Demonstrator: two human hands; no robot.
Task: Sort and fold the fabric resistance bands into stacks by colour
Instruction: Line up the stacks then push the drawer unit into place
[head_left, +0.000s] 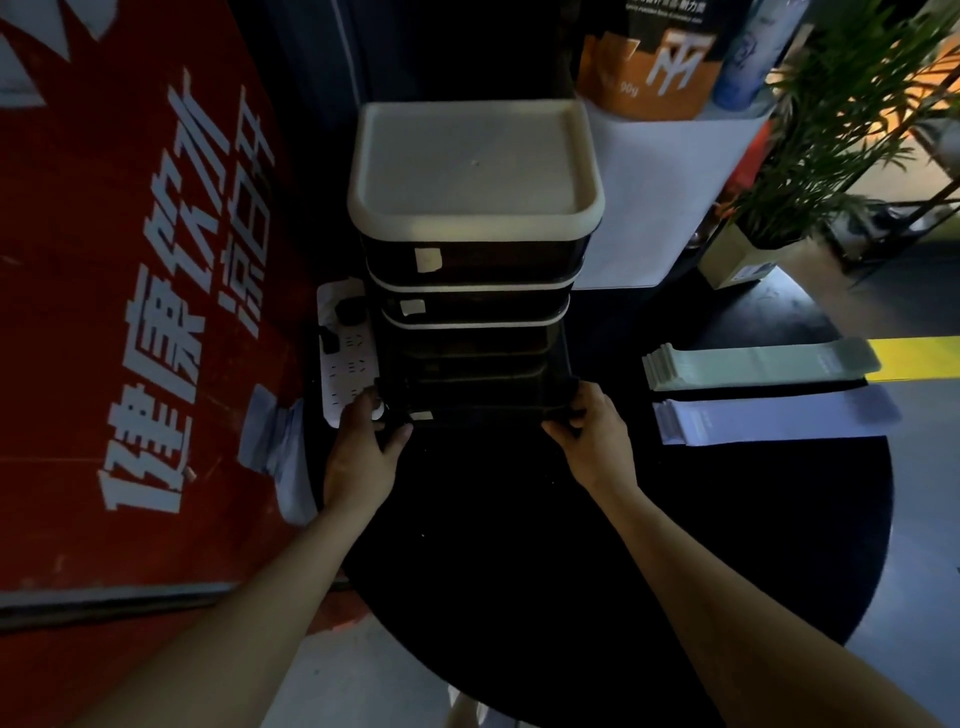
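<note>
A dark drawer unit (475, 332) with a cream top stands at the back of a round black table (623, 545). My left hand (363, 447) grips the left front corner of its lowest drawer (483, 402), and my right hand (592, 431) grips the right front corner. That drawer sticks out a little from the ones above. To the right lie two flat stacks of bands: a pale green stack (758, 364) and, nearer to me, a lilac-white stack (769, 415). What the drawer holds is too dark to see.
A red banner (130, 312) with white characters fills the left. A white power strip (348, 353) sits behind the drawer unit's left side. A white stand (670, 197) with packets, a potted plant (831, 130) and a yellow floor stripe (914, 353) are at the right.
</note>
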